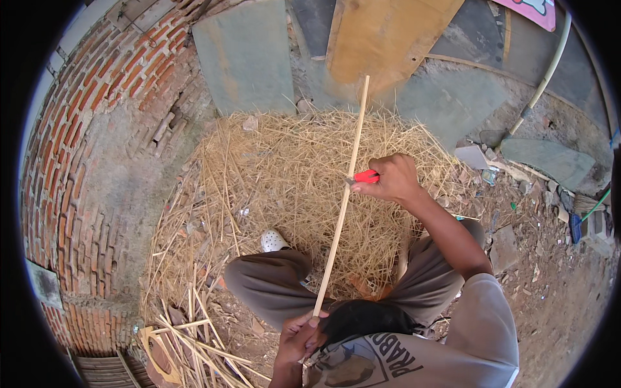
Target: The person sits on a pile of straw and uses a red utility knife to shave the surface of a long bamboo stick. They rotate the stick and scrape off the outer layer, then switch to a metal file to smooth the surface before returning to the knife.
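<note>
The long, thin stick (342,213) stands aslant in front of the person, its lower end at the lap and its upper end free over the straw-like shavings (284,155). The left hand (303,333) is closed around the lower end of the stick. The right hand (392,179) is folded around a small knife (367,176) with a red handle, and its blade is at the middle part of the stick, seemingly touching it. In my judgement, the blade could slip off or bite too deep, if the pressure is uneven or the stick turns, because only one end is held. The right thumb is near the blade, so a slip could cut it. The free end could also bend. About containers, I cannot make out any with certainty. Left of the stick are a white shoe (273,241), then a brick wall (77,239); lower left of it lie loose sticks (194,343).
</note>
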`<move>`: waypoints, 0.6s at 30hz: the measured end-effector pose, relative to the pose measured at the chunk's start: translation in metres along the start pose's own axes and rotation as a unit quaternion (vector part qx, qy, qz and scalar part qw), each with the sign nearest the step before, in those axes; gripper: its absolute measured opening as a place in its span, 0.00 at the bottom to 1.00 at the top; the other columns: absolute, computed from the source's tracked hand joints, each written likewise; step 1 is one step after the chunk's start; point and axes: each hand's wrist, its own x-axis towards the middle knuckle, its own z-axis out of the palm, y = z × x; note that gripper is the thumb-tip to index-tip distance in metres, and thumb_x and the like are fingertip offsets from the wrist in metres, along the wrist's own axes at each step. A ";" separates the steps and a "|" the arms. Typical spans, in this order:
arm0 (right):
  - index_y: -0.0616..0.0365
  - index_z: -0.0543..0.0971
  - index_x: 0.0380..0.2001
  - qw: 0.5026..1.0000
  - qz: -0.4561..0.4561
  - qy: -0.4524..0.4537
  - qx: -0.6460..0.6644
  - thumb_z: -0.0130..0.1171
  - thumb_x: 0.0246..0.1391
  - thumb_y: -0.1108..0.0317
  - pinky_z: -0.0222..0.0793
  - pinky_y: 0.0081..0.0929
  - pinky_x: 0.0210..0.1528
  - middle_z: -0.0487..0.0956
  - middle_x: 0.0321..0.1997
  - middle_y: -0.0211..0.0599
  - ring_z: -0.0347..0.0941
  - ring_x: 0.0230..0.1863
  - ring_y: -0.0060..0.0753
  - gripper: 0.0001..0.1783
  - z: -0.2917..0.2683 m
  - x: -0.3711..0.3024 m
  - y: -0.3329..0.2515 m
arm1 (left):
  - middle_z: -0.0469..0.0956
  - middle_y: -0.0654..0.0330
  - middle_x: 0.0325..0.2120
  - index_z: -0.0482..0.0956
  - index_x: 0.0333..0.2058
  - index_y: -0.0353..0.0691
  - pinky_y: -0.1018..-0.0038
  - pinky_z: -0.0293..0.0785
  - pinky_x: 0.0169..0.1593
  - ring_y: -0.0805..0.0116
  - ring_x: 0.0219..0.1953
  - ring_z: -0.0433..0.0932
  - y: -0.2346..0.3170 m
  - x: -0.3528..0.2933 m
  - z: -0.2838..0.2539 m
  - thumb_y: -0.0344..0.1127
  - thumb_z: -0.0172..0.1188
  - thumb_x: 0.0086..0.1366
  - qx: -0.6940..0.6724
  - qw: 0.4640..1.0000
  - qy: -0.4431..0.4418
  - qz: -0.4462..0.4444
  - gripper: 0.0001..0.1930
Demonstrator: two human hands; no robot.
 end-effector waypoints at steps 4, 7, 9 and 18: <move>0.53 0.75 0.11 0.998 0.042 0.039 -0.003 0.56 0.41 0.24 0.64 0.38 0.18 0.70 0.08 0.37 0.70 0.12 0.42 0.39 0.001 0.006 0.017 | 0.56 0.70 0.11 0.75 0.49 0.29 0.80 0.48 0.17 0.83 0.10 0.50 -0.006 -0.014 -0.010 0.32 0.49 0.72 0.000 1.000 -0.004 -0.004 0.14; 0.53 0.76 0.12 0.997 0.063 0.031 -0.010 0.57 0.43 0.26 0.65 0.40 0.20 0.70 0.09 0.39 0.71 0.14 0.45 0.37 -0.005 0.010 0.023 | 0.56 0.70 0.10 0.75 0.49 0.27 0.79 0.48 0.17 0.83 0.10 0.50 -0.010 -0.022 -0.014 0.31 0.49 0.72 -0.015 1.000 -0.014 0.004 0.14; 0.53 0.78 0.13 0.995 0.087 0.037 -0.013 0.54 0.43 0.24 0.65 0.40 0.20 0.71 0.09 0.40 0.71 0.14 0.45 0.39 -0.007 0.014 0.031 | 0.56 0.70 0.10 0.75 0.49 0.27 0.80 0.48 0.17 0.83 0.10 0.50 -0.011 -0.029 -0.013 0.31 0.49 0.71 0.020 1.000 0.000 -0.019 0.14; 0.54 0.81 0.16 0.984 0.146 0.082 -0.068 0.49 0.45 0.22 0.69 0.39 0.23 0.73 0.11 0.41 0.75 0.18 0.45 0.42 -0.013 0.023 0.060 | 0.72 0.66 0.17 0.79 0.44 0.32 0.80 0.65 0.21 0.80 0.16 0.68 -0.006 -0.054 -0.024 0.40 0.58 0.67 0.224 0.951 0.130 -0.169 0.16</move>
